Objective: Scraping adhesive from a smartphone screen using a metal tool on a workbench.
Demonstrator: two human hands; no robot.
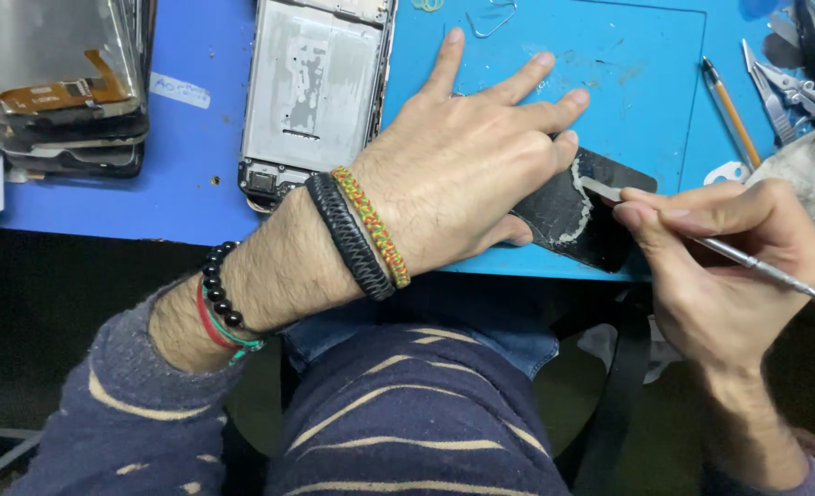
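My left hand [467,161] lies flat with fingers spread, pressing down a black phone screen panel [591,213] at the near edge of a blue work mat [628,83]. A pale streak of glue residue runs across the panel. My right hand [715,266] grips a thin metal scraper tool [757,264]; its flat tip rests on the residue beside my left little finger. Several bracelets circle my left wrist.
An opened phone frame [316,92] lies on the mat left of my hand. A stack of phone screens [58,87] sits at far left. A pencil-like tool [731,110] and metal tweezers and pliers [798,83] lie at right. My lap is below the table edge.
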